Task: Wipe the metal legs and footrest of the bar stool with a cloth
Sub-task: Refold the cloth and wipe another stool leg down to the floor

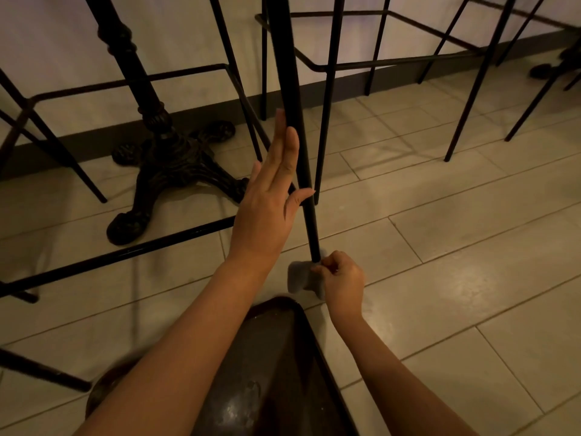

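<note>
A thin black metal stool leg (294, 99) runs from the top of the view down to the tiled floor. My left hand (270, 196) lies flat against the leg's left side, fingers straight and thumb hooked across its front. At the leg's foot, my right hand (341, 280) pinches a grey cloth (300, 276) around the bottom end, close to the floor. A black footrest bar (110, 256) of the same stool stretches leftward, low over the tiles.
An ornate black cast-iron table base (169, 165) stands at left by the wall. Other black stool frames (361, 62) with thin legs crowd the back and right. A dark brown tray-like surface (267, 372) sits right below my arms. Beige floor tiles spread to the right.
</note>
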The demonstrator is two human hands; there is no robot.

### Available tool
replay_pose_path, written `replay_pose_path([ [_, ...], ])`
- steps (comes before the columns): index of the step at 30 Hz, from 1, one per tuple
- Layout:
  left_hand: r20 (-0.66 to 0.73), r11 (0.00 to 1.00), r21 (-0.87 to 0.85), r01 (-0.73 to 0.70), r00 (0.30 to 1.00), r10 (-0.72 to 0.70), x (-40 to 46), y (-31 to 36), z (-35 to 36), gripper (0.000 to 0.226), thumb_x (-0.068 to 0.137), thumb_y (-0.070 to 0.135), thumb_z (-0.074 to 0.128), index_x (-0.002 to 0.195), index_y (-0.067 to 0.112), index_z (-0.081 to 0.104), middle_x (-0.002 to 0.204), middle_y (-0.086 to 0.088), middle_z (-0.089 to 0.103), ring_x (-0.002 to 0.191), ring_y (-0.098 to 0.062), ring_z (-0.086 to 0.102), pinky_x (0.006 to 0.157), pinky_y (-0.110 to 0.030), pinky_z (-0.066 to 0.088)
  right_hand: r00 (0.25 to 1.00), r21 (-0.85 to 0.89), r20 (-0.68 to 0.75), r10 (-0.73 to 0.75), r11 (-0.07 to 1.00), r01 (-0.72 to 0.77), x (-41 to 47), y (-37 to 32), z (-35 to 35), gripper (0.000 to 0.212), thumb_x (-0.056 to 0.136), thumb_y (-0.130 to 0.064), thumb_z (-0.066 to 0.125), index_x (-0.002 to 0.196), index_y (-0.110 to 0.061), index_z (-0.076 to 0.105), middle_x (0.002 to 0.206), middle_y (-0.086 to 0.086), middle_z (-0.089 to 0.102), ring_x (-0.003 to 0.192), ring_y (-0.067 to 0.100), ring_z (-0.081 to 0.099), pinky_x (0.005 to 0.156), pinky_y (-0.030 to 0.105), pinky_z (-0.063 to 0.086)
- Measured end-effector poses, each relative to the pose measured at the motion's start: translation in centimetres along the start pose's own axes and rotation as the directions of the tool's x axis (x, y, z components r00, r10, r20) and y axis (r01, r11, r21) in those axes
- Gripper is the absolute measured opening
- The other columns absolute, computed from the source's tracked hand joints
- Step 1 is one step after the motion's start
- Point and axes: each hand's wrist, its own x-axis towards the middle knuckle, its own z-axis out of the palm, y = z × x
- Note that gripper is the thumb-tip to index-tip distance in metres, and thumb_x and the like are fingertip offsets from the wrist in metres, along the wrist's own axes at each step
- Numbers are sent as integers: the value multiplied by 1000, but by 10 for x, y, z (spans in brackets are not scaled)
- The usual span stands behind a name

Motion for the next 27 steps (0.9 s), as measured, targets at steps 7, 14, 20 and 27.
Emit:
replay_pose_path([
  [7,24,999,48,12,1000,-13,-8,6,-6,87,84,28,54,141,31,-12,144,31,-22,135,-12,29,88,-43,52,999,-30,-23,-29,999,29,1,-1,0,13,73,4,70,71,-4,60,69,0,53,60,-4,45,59,-1,37],
  [14,-14,998,68,14,1000,-13,-9,7,-7,79,84,21,56,141,20,1,149,14,0,135,-4,19,93,-30,48,967,40,-105,-233,970,238,12,-47,-15,13,71,-1,73,69,-6,61,70,5,60,62,-6,50,61,-1,37],
  [20,43,1000,-7,16,999,-16,-9,5,-10,74,87,17,49,142,23,0,150,13,-4,130,13,18,80,7,34,935,163,-154,-319,925,343,23,-94,-30,10,73,-4,73,72,-6,63,73,5,63,70,3,55,65,5,43],
  [27,47,999,4,32,998,-32,-10,4,-10,71,87,14,50,142,18,6,151,10,-2,124,27,3,85,2,36,938,109,-127,-323,935,337,18,-76,-25,14,74,0,70,71,-8,59,73,7,62,66,4,51,64,5,42],
])
